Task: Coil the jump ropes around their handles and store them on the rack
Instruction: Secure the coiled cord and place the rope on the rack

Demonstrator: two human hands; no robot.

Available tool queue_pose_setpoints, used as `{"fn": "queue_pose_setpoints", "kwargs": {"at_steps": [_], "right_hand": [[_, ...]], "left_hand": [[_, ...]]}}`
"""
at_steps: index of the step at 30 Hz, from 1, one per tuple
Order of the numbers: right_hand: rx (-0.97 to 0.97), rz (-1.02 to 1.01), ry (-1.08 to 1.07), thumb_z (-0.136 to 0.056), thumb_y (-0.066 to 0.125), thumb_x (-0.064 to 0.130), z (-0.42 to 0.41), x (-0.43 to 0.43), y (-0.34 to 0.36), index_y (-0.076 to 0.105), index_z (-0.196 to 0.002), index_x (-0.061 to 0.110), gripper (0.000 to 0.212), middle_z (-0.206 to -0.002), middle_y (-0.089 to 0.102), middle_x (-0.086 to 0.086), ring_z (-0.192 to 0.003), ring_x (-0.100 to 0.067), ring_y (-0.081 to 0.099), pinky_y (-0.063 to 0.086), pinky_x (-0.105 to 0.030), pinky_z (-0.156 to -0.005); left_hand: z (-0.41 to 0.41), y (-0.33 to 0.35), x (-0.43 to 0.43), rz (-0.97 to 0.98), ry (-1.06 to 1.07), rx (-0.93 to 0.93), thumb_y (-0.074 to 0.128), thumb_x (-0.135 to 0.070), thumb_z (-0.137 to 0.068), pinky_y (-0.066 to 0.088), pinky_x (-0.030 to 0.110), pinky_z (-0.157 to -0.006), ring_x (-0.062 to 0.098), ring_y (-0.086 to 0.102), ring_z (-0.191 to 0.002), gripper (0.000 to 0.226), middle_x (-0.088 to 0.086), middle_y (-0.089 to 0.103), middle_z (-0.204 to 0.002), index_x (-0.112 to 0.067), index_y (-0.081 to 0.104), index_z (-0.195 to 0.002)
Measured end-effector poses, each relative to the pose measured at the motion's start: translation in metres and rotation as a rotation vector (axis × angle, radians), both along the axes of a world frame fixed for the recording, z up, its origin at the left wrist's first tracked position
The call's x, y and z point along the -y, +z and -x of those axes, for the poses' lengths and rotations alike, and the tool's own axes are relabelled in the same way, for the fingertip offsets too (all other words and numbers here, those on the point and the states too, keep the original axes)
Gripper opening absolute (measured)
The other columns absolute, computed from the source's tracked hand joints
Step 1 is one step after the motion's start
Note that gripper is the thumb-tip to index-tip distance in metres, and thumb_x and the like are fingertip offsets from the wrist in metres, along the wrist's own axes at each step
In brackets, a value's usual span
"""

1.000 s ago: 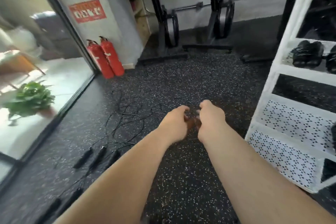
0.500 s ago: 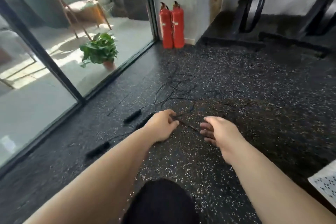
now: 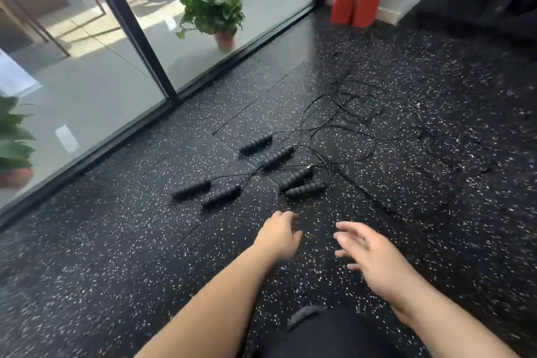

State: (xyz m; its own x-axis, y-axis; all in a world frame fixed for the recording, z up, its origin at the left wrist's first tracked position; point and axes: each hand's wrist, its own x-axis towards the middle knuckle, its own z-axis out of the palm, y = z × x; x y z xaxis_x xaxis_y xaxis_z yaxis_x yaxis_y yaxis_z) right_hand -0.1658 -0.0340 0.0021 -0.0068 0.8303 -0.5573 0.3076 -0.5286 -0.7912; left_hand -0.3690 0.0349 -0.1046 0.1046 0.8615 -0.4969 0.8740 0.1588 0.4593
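Your left hand and right hand hover empty, fingers loosely spread, near six black jump rope handles lying on the floor, cords tangled beyond.

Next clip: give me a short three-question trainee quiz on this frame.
1. True or false: the left hand and right hand hold nothing.
2. How many handles lie on the floor? A four; B six; C eight.
3. Short answer: are any cords wound round the handles?

Key: 1 true; 2 B; 3 no, they lie loose and tangled.
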Motion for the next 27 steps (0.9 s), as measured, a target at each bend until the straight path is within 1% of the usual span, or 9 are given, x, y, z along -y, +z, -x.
{"fn": "queue_pose_setpoints", "kwargs": {"at_steps": [6, 10, 14, 16, 19, 20, 22, 24, 27], "right_hand": [[0.023, 0.061, 0.059, -0.11, 0.057, 0.03, 0.018, -0.027, -0.038, 0.061, -0.137, 0.04, 0.029, -0.128, 0.069, 0.018, -0.104, -0.001, 0.072, 0.054, -0.044, -0.108], [0.051, 0.056, 0.033, -0.109, 0.056, 0.029, 0.018, -0.05, -0.063, 0.061, -0.134, 0.041, 0.028, -0.124, 0.07, 0.018, -0.101, -0.001, 0.073, 0.055, -0.043, -0.106], [0.071, 0.065, 0.02, -0.108, 0.058, 0.033, 0.011, -0.064, -0.091, 0.062, -0.131, 0.046, 0.027, -0.124, 0.07, 0.02, -0.108, -0.002, 0.07, 0.055, -0.043, -0.106], [0.077, 0.078, 0.016, -0.108, 0.059, 0.034, 0.006, -0.069, -0.103, 0.062, -0.129, 0.048, 0.026, -0.123, 0.07, 0.021, -0.109, -0.003, 0.07, 0.056, -0.043, -0.105], [0.082, 0.092, 0.014, -0.107, 0.06, 0.034, -0.002, -0.074, -0.116, 0.062, -0.127, 0.049, 0.025, -0.12, 0.071, 0.021, -0.105, -0.004, 0.072, 0.058, -0.041, -0.101], [0.083, 0.098, 0.014, -0.107, 0.061, 0.033, -0.006, -0.074, -0.12, 0.062, -0.127, 0.049, 0.025, -0.12, 0.072, 0.02, -0.105, -0.004, 0.072, 0.058, -0.041, -0.101], [0.079, 0.112, 0.015, -0.107, 0.061, 0.033, -0.012, -0.073, -0.127, 0.063, -0.125, 0.049, 0.024, -0.119, 0.073, 0.019, -0.103, -0.003, 0.073, 0.058, -0.04, -0.1], [0.077, 0.126, 0.005, -0.106, 0.063, 0.032, -0.018, -0.071, -0.133, 0.066, -0.122, 0.048, 0.023, -0.116, 0.075, 0.019, -0.099, -0.002, 0.074, 0.058, -0.039, -0.099], [0.1, 0.145, -0.008, -0.106, 0.063, 0.029, -0.027, -0.067, -0.137, 0.067, -0.12, 0.045, 0.021, -0.111, 0.077, 0.018, -0.094, -0.001, 0.074, 0.058, -0.036, -0.097]], "left_hand": [[0.008, -0.036, -0.038, -0.052, 0.016, -0.105, 0.062, -0.04, -0.104, 0.042, 0.046, -0.117, 0.029, 0.044, -0.142, 0.063, 0.005, 0.045, -0.156, -0.018, 0.04, -0.158], [0.002, -0.061, -0.073, -0.117, -0.066, -0.241, 0.067, -0.041, -0.101, 0.042, 0.047, -0.116, 0.031, 0.042, -0.143, 0.073, 0.006, 0.041, -0.159, -0.015, 0.032, -0.159], [-0.014, -0.092, -0.109, -0.135, -0.124, -0.322, 0.073, -0.042, -0.096, 0.041, 0.047, -0.118, 0.031, 0.038, -0.148, 0.089, 0.008, 0.036, -0.164, -0.013, 0.023, -0.164], [-0.023, -0.107, -0.126, -0.137, -0.119, -0.349, 0.076, -0.044, -0.093, 0.037, 0.047, -0.121, 0.033, 0.033, -0.152, 0.097, 0.011, 0.031, -0.167, -0.012, 0.019, -0.165], [-0.035, -0.129, -0.148, -0.105, -0.103, -0.399, 0.077, -0.05, -0.092, 0.026, 0.049, -0.128, 0.037, 0.019, -0.16, 0.11, 0.017, 0.017, -0.173, -0.01, 0.008, -0.168], [-0.038, -0.135, -0.154, -0.088, -0.1, -0.415, 0.076, -0.052, -0.092, 0.024, 0.05, -0.129, 0.037, 0.018, -0.16, 0.113, 0.018, 0.016, -0.174, -0.008, 0.005, -0.168], [-0.043, -0.146, -0.164, -0.068, -0.079, -0.431, 0.076, -0.055, -0.091, 0.029, 0.051, -0.125, 0.038, 0.027, -0.155, 0.115, 0.017, 0.024, -0.17, -0.007, 0.005, -0.167], [-0.047, -0.155, -0.168, -0.079, -0.06, -0.458, 0.077, -0.054, -0.089, 0.039, 0.049, -0.116, 0.037, 0.041, -0.144, 0.111, 0.016, 0.036, -0.159, -0.005, 0.012, -0.165], [-0.056, -0.16, -0.165, -0.079, -0.081, -0.492, 0.08, -0.051, -0.088, 0.048, 0.046, -0.103, 0.034, 0.053, -0.131, 0.096, 0.013, 0.046, -0.144, -0.005, 0.03, -0.155]]}}
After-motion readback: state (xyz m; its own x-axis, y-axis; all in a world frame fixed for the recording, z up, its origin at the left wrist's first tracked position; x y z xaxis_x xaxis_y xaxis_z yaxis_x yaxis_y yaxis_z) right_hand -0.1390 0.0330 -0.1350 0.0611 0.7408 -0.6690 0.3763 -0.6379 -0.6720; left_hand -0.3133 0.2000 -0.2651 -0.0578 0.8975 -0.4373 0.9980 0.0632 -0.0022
